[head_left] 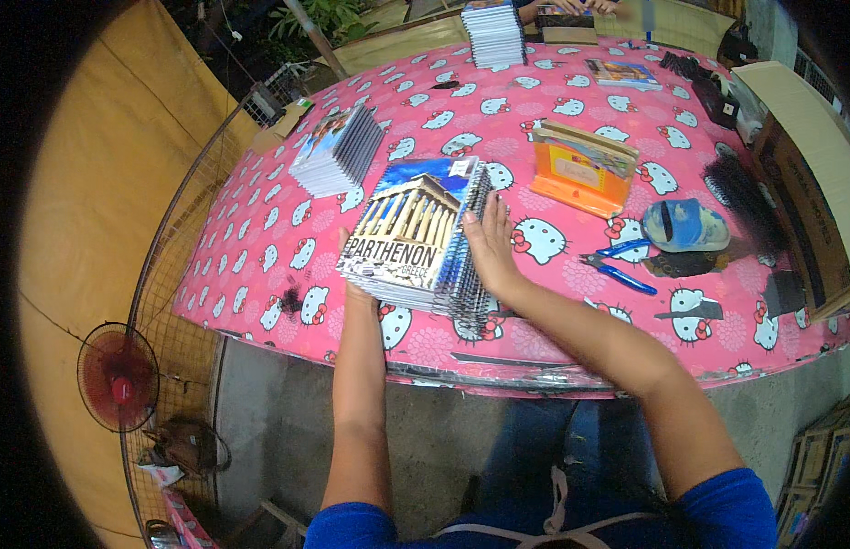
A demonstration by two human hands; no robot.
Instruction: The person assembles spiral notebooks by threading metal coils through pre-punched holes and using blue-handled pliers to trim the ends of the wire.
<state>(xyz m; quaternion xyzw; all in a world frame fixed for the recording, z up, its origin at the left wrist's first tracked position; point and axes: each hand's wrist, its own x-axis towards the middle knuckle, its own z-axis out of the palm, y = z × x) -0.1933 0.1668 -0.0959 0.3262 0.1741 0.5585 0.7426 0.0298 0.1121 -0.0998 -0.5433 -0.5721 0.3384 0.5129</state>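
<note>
A stack of spiral-bound notebooks (411,220) is clasped between my hands above the near part of the table. Its top cover shows a columned stone temple under a blue sky, and the black coils face right. My left hand (352,280) grips the stack's left side, with most of its fingers hidden by the notebooks. Against the coiled side lies my right hand (491,245), its fingers extended and pressed along the edge. Whether the stack's bottom touches the table cannot be made out.
A pink tablecloth (425,119) with cartoon cats covers the table. More notebook stacks stand left (338,151) and at the back (494,37). To the right are an orange desk calendar-like stand (580,174), blue-handled pliers (621,265), a blue-and-white rounded case (685,226) and black coils (745,197).
</note>
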